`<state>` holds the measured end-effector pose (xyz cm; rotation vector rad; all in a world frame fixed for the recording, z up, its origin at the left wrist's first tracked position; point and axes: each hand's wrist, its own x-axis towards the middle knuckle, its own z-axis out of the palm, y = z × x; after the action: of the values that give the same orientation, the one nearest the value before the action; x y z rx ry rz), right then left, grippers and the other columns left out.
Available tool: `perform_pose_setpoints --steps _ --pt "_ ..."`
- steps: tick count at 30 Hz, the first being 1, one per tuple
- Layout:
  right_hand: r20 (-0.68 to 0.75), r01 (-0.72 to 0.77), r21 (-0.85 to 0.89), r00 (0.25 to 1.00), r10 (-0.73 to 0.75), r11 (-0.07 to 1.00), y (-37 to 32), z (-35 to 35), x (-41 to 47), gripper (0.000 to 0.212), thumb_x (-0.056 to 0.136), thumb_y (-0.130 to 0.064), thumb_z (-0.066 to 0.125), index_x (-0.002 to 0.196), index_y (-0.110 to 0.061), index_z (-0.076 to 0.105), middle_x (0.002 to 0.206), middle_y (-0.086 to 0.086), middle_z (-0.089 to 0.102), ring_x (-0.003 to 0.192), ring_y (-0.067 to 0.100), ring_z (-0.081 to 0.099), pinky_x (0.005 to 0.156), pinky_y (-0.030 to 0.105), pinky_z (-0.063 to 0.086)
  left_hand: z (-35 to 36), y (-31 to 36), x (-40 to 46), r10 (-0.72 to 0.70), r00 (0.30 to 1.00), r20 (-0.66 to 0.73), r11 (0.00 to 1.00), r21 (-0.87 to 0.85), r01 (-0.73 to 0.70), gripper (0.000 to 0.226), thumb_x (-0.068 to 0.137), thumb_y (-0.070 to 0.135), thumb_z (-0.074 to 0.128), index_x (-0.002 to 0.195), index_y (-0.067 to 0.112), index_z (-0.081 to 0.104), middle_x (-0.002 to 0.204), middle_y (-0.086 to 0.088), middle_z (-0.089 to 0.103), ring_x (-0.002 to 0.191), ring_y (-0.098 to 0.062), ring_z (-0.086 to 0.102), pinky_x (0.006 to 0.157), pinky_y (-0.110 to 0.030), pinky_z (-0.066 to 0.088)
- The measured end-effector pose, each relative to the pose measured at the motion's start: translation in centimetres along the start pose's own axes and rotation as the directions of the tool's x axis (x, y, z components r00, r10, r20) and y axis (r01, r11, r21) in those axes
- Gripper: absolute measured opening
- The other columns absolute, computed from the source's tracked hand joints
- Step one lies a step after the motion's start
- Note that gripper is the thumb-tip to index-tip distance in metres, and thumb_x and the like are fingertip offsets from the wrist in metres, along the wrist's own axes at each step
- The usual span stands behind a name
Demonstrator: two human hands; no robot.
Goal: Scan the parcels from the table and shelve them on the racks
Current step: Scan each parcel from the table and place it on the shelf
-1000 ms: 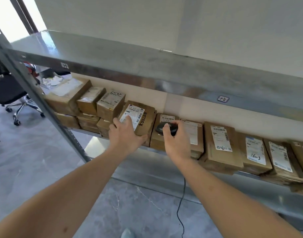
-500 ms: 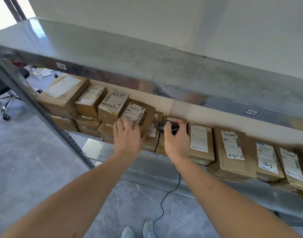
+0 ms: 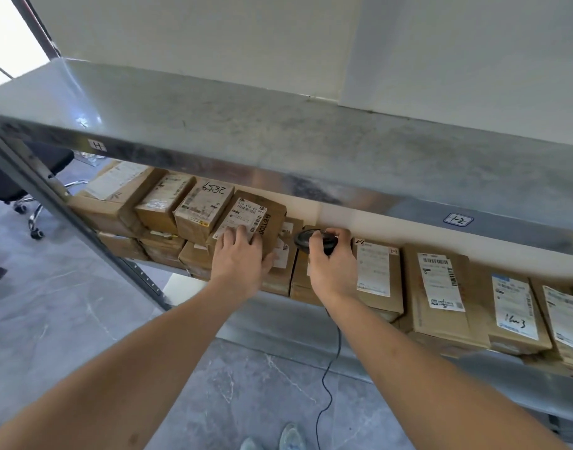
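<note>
pressing flat on a labelled cardboard parcel (image 3: 246, 222) on the rack's second shelf (image 3: 311, 306), the left hand (image 3: 238, 259) has fingers straight, gripping nothing. the right hand (image 3: 332, 266) curls round a black corded barcode scanner (image 3: 306, 240) just beside it.

The one head camera looks forward and down, close to the rack (image 3: 278, 151), with both forearms reaching from below.
</note>
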<state>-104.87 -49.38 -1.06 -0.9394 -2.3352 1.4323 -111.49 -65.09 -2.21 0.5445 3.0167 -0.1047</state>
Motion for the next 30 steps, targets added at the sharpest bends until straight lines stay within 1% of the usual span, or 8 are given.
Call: perform_pose_setpoints --steps 6,10,12,16,20,22,25,30 --pt "-0.024 0.014 0.022 1.000 -0.014 1.000 -0.5 -0.7 -0.2 0.027 0.099 -0.053 0.052 0.116 -0.033 0.047 0.098 -0.007 0.068 0.097 0.027 0.068 0.088 0.049 0.058 -1.9 0.7 -0.3 0.141 0.990 0.009 0.988 -0.064 -0.140 0.045 0.104 0.048 0.044 0.138 0.022 0.056 0.146 -0.012 0.047 0.137 -0.036 0.041 0.112 -0.049 0.039" --pt "-0.053 -0.007 0.063 0.999 0.011 0.998 -0.6 -1.4 -1.5 0.035 0.099 -0.053 0.052 0.126 -0.030 0.050 0.107 -0.003 0.069 0.102 0.027 0.067 0.093 0.051 0.056 -3.5 1.3 -1.1 0.255 0.965 0.059 0.964 -0.097 -0.249 0.045 0.102 0.042 0.047 0.144 0.025 0.050 0.144 -0.011 0.048 0.138 -0.038 0.039 0.111 -0.051 0.040" --pt "-0.089 -0.029 0.092 0.995 0.037 0.995 -0.8 -1.9 -2.4 0.034 0.101 -0.050 0.053 0.128 -0.029 0.051 0.109 -0.004 0.069 0.104 0.026 0.066 0.095 0.047 0.054 -4.4 1.4 -1.6 0.311 0.947 0.077 0.949 -0.081 -0.305 0.048 0.102 0.039 0.047 0.147 0.025 0.046 0.144 -0.012 0.048 0.136 -0.039 0.041 0.110 -0.052 0.041" --pt "-0.194 -0.051 0.122 0.978 0.074 0.991 -1.0 -2.7 -5.3 0.026 0.103 -0.047 0.056 0.119 -0.027 0.053 0.099 -0.012 0.065 0.098 0.021 0.064 0.083 0.035 0.046 -6.3 1.6 -2.8 0.427 0.903 0.038 0.903 -0.074 -0.424 0.055 0.102 0.041 0.049 0.155 0.027 0.040 0.147 -0.011 0.046 0.137 -0.039 0.041 0.110 -0.053 0.040" --pt "-0.342 -0.071 0.128 0.933 0.111 0.989 -1.6 -4.2 -9.3 0.027 0.104 -0.047 0.054 0.119 -0.025 0.051 0.100 -0.006 0.064 0.091 0.022 0.058 0.080 0.033 0.040 -7.5 1.7 -4.4 0.556 0.831 -0.012 0.829 -0.061 -0.556 0.057 0.102 0.051 0.048 0.154 0.029 0.043 0.149 -0.008 0.048 0.140 -0.036 0.041 0.112 -0.052 0.038" --pt "-0.416 -0.090 0.136 0.899 0.139 0.987 -1.7 -5.3 -11.4 0.030 0.104 -0.050 0.053 0.121 -0.026 0.051 0.103 -0.004 0.065 0.094 0.024 0.060 0.081 0.036 0.045 -8.1 2.1 -5.5 0.615 0.787 -0.045 0.784 -0.074 -0.617 0.055 0.101 0.052 0.048 0.150 0.028 0.048 0.146 -0.008 0.051 0.138 -0.036 0.045 0.112 -0.051 0.039" --pt "-0.520 -0.103 0.155 0.837 0.170 0.983 -1.3 -7.3 -14.8 0.029 0.103 -0.050 0.052 0.120 -0.028 0.050 0.108 -0.002 0.067 0.100 0.027 0.064 0.089 0.042 0.052 -9.3 3.4 -7.6 0.701 0.708 -0.081 0.706 -0.062 -0.706 0.057 0.101 0.053 0.047 0.152 0.028 0.046 0.146 -0.009 0.052 0.135 -0.037 0.048 0.110 -0.050 0.043" --pt "-0.655 -0.134 0.190 0.721 0.227 0.973 -0.1 -12.4 -21.3 0.030 0.104 -0.050 0.050 0.122 -0.027 0.050 0.106 0.000 0.066 0.096 0.028 0.062 0.081 0.037 0.045 -10.8 7.6 -12.4 0.820 0.561 -0.111 0.563 -0.015 -0.826 0.056 0.099 0.056 0.047 0.149 0.031 0.048 0.148 -0.006 0.052 0.133 -0.036 0.050 0.108 -0.049 0.044"
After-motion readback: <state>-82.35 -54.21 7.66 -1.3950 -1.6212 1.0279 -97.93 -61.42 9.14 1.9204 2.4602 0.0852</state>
